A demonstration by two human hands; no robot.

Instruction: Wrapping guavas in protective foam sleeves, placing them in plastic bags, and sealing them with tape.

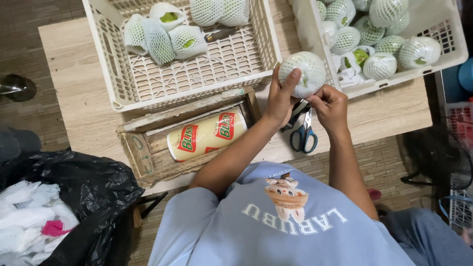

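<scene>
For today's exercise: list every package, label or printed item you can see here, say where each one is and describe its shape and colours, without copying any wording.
Roll of printed labels: lying on its side in the wooden tray, cylindrical, cream with red and green oval badges.
Foam net sleeves: white mesh wrapped on green fruit in the left crate and right crate, and on the wrapped fruit held by the left hand and right hand.
Shirt print: cartoon figure with white lettering on pale blue.
</scene>
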